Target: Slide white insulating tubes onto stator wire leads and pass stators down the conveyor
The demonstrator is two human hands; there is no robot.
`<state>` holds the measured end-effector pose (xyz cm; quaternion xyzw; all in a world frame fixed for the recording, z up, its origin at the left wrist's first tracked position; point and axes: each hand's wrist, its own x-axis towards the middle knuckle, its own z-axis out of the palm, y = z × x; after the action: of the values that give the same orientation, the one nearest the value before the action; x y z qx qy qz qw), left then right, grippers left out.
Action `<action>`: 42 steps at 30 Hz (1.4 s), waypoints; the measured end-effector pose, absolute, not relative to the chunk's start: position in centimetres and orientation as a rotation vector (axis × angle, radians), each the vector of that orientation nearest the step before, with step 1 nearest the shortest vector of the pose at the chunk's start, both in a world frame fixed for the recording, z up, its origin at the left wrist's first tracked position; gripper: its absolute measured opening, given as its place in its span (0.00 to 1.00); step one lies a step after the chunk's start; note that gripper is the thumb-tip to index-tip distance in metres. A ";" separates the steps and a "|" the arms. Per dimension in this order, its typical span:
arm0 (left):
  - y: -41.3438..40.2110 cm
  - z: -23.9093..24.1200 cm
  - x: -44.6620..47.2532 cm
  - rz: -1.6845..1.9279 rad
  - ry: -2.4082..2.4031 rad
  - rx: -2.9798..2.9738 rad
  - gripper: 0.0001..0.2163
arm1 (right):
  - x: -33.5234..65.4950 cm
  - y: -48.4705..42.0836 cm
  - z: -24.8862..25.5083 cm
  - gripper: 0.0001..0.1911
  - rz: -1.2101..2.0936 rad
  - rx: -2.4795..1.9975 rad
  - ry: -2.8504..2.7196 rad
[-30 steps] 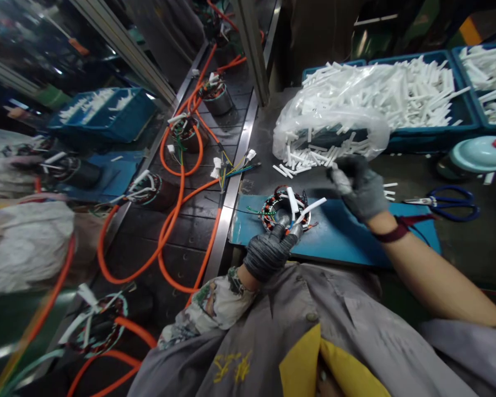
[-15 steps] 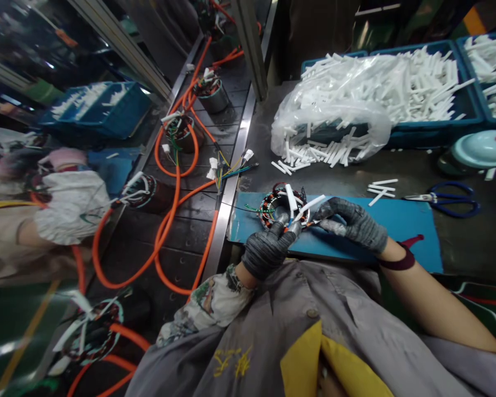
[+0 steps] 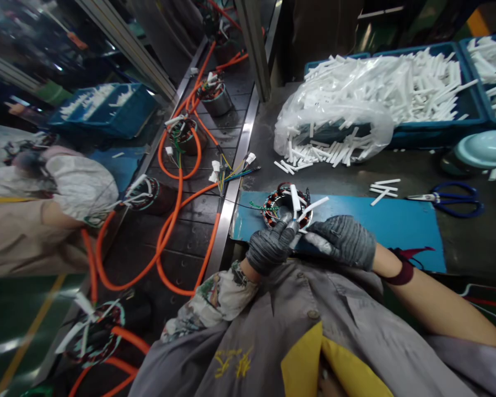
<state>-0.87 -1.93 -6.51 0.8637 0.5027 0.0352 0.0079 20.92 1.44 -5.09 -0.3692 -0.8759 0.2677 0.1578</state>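
Note:
A motor stator (image 3: 268, 206) with copper windings and orange and green leads lies on the blue mat (image 3: 413, 234) in front of me. White insulating sleeves (image 3: 315, 205) stick up from its near right side. My left hand (image 3: 271, 246), in a grey glove with pale fingertips, is closed at the stator's near edge, pinching its lead wires. Close on its right, my right hand (image 3: 344, 242), gloved alike, has thumb and fingers pressed together at the end of a thin lead. Its fingers partly hide what they grip.
Blue scissors (image 3: 457, 198) and several loose white sleeves (image 3: 384, 189) lie beyond the mat. Blue bins (image 3: 434, 129) and a plastic bag (image 3: 334, 118) of sleeves stand behind, near a jar (image 3: 477, 151). At left, a conveyor (image 3: 198, 207) carries stators and orange cables (image 3: 177, 220); a co-worker's sleeve (image 3: 82, 184) is beyond.
My right hand has moved left and slightly down, closer to my left hand, with its fingers drawn together. My left hand stays at the stator. The co-worker's arm shifts at left.

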 end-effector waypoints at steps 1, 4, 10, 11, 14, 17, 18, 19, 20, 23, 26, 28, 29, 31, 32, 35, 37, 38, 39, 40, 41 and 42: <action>-2.0 -6.6 -0.9 0.116 1.569 2.718 0.16 | 20.8 1.2 -5.6 0.25 0.865 -1.029 -2.427; -2.2 -6.9 -1.0 0.128 1.565 2.764 0.16 | 20.6 0.5 -7.1 0.25 1.109 -1.051 -2.152; -2.2 -6.7 -0.8 0.234 1.602 2.728 0.15 | 22.3 -0.9 -7.0 0.24 0.813 -1.279 -2.161; -2.2 -6.7 -0.7 0.259 1.613 2.737 0.15 | 22.7 -1.0 -6.9 0.25 0.694 -1.293 -2.183; -2.2 -6.8 -0.6 0.299 1.604 2.773 0.14 | 23.0 -0.8 -6.8 0.27 0.527 -1.282 -2.239; -2.3 -7.4 -0.5 0.339 1.604 2.814 0.13 | 21.7 -0.4 -6.6 0.31 0.936 -1.274 -2.146; -2.3 -7.6 -0.5 0.376 1.601 2.843 0.12 | 21.0 -0.3 -6.4 0.33 1.141 -1.262 -2.069; -2.4 -7.6 -0.5 0.428 1.593 2.879 0.12 | 20.4 -0.2 -6.2 0.36 1.333 -1.241 -1.987; -2.4 -7.6 -0.5 0.487 1.583 2.913 0.12 | 19.9 -0.1 -6.0 0.38 1.493 -1.222 -1.909; -2.3 -6.5 -0.8 0.587 1.553 2.920 0.14 | 19.7 -0.1 -5.7 0.40 1.689 -1.241 -1.748; -1.9 -4.2 -1.5 0.580 1.583 2.803 0.20 | 21.6 -0.2 -5.8 0.39 1.627 -1.320 -1.624; -1.4 -3.0 -1.8 0.587 1.613 2.738 0.23 | 23.0 -0.2 -6.1 0.36 1.507 -1.349 -1.609; -1.1 -2.6 -1.9 0.590 1.610 2.717 0.24 | 23.4 -0.2 -6.2 0.33 1.436 -1.355 -1.633; -0.7 -2.5 -1.7 0.581 1.565 2.681 0.24 | 23.7 -0.3 -6.4 0.28 1.279 -1.355 -1.734; -0.5 -2.7 -1.6 0.581 1.544 2.661 0.23 | 23.5 -0.3 -6.6 0.27 1.216 -1.341 -1.806; -0.5 -3.7 -1.0 0.683 1.526 2.612 0.19 | 22.3 -0.7 -6.9 0.27 1.096 -1.285 -1.981; -0.7 -4.3 -0.8 0.801 1.526 2.632 0.17 | 21.6 -1.2 -6.8 0.26 0.926 -1.276 -2.066; -0.9 -4.5 -0.8 0.857 1.510 2.667 0.16 | 21.3 -1.6 -6.6 0.26 0.784 -1.275 -2.109; -1.0 -4.6 -0.8 0.909 1.483 2.711 0.13 | 21.2 -2.0 -6.3 0.25 0.615 -1.261 -2.157; -1.2 -4.7 -0.8 0.954 1.454 2.755 0.10 | 21.0 -2.4 -5.9 0.23 0.433 -1.238 -2.207; -1.3 -4.7 -0.8 0.991 1.429 2.789 0.08 | 20.8 -2.8 -5.4 0.21 0.258 -1.208 -2.251; -1.5 -4.6 -0.8 1.014 1.415 2.800 0.06 | 20.6 -3.2 -4.8 0.20 0.104 -1.176 -2.283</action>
<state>-0.79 -1.45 -4.63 0.8467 0.4279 0.3065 -0.0774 20.63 -3.24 -4.85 -0.4391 -0.8522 0.0387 0.2818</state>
